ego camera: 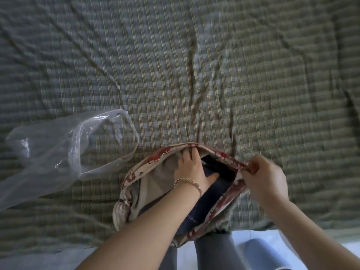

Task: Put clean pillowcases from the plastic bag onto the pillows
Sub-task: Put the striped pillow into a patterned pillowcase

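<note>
Both hands met at the cream, red-printed cloth pillowcase (136,175) on the green checked bedsheet (194,65). The right hand (265,178) pinched its rim. The left hand (191,168) lay inside on the dark navy pillow (212,195), its grip unclear. A clear plastic bag (58,149) lay just left, apart.

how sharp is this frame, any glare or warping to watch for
Head view: soft throughout, the right hand smeared by motion where it pinches the pillowcase rim; small white glints on the plastic bag; wide-angle bowing curves the checked bedsheet lines near the edges; dim, even light.
</note>
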Demonstrator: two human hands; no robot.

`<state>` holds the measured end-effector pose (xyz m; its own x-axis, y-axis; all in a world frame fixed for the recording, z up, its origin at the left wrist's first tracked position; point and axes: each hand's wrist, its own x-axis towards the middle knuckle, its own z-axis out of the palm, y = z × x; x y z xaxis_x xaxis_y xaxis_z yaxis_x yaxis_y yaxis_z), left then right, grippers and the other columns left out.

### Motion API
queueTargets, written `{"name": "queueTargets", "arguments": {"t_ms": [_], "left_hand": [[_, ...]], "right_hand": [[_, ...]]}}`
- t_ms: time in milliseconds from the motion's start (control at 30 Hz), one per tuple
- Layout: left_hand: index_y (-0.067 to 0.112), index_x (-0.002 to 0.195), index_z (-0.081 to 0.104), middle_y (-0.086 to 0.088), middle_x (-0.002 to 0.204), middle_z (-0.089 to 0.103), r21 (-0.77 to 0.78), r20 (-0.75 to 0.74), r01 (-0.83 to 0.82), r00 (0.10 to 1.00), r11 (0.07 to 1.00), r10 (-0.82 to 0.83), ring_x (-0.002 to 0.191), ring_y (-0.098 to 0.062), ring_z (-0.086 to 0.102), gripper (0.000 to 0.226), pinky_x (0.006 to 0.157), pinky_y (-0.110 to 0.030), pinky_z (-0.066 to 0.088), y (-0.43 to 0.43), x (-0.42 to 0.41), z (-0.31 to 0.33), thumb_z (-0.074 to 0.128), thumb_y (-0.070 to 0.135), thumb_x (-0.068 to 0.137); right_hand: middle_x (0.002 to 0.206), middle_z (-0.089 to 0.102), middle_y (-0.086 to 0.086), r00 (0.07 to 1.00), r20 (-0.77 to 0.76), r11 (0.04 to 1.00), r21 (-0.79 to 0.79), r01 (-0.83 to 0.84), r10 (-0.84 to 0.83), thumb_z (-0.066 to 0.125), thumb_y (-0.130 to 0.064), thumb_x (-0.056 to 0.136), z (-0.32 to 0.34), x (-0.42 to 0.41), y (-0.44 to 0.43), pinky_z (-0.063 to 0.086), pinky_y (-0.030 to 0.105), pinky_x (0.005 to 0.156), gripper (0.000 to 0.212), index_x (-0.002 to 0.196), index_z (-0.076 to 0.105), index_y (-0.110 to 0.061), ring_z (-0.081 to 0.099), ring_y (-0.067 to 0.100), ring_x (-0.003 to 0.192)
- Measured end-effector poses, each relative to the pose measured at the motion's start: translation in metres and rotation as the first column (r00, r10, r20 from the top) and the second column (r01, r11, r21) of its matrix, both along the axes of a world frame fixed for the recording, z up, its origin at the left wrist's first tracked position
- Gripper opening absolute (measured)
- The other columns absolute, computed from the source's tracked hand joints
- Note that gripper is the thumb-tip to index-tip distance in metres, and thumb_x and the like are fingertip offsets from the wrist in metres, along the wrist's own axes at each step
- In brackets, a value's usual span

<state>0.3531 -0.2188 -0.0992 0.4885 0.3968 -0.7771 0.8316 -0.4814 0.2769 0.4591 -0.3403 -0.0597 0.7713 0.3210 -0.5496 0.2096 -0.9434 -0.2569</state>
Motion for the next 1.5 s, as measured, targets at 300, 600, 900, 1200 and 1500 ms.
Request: {"name": "queueTargets", "arguments": {"t_ms": [300, 600, 900, 1200, 1500], "left_hand": [[0.013, 0.081, 0.058, -0.002, 0.075, 0.057, -0.087, 0.019, -0.148, 0.989, 0.985, 0.150, 0.067, -0.019, 0.052, 0.027, 0.059, -0.028, 0.041, -0.002, 0.021, 0.030, 0.046, 0.035, 0.092], [0.014, 0.123, 0.051, -0.012, 0.123, 0.059, -0.377, -0.003, -0.260, 0.960, 0.889, 0.280, 0.114, -0.030, 0.054, 0.031, 0.088, -0.022, 0.046, -0.069, 0.065, 0.022, 0.041, 0.028, 0.097], [0.022, 0.141, 0.034, -0.001, 0.146, 0.033, -0.404, 0.205, 0.044, 0.978, 0.914, 0.043, 0.131, -0.016, 0.035, 0.046, 0.107, -0.020, 0.025, -0.054, 0.018, -0.008, 0.038, 0.015, 0.096], [0.025, 0.097, 0.068, 0.007, 0.094, 0.068, 0.249, -0.217, 0.353, 0.928, 0.902, -0.303, 0.097, -0.023, 0.062, 0.044, 0.112, -0.050, -0.005, 0.031, -0.173, 0.011, 0.075, 0.050, 0.061], [0.019, 0.136, 0.032, 0.007, 0.116, 0.051, -0.167, -0.041, -0.592, 0.803, 0.788, 0.595, 0.103, -0.017, 0.057, 0.070, 0.087, -0.028, 0.049, 0.058, -0.204, -0.017, 0.070, 0.029, 0.078]], "right_hand": [[0.076, 0.061, -0.005, 0.944, -0.280, 0.967, 0.134, 0.218, -0.174, 0.063, -0.010, 0.083, 0.003, 0.026, 0.002, 0.036, 0.014, 0.040, 0.013, 0.089, 0.055, -0.018, 0.054, 0.006, 0.058], [0.071, 0.067, 0.004, 0.905, -0.336, 0.909, 0.229, 0.348, -0.262, 0.067, -0.008, 0.077, 0.008, 0.045, -0.021, 0.051, 0.025, 0.045, 0.014, 0.076, 0.057, -0.019, 0.065, 0.019, 0.061], [0.073, 0.061, -0.003, 0.991, -0.096, 0.995, 0.028, 0.099, -0.096, 0.065, -0.013, 0.081, -0.005, 0.083, -0.014, 0.044, 0.026, 0.050, 0.009, 0.078, 0.057, -0.017, 0.057, 0.015, 0.062], [0.068, 0.050, -0.006, 0.794, -0.266, 0.837, 0.206, -0.507, 0.547, 0.053, -0.028, 0.088, 0.023, -0.043, 0.072, 0.036, 0.025, 0.056, 0.025, 0.067, 0.040, -0.024, 0.043, 0.012, 0.061], [0.128, 0.043, 0.010, 0.763, -0.352, 0.813, -0.011, -0.582, 0.542, 0.049, -0.047, 0.088, -0.054, -0.191, 0.101, 0.041, 0.034, 0.093, 0.055, 0.132, 0.034, -0.018, 0.046, 0.026, 0.116]]}}
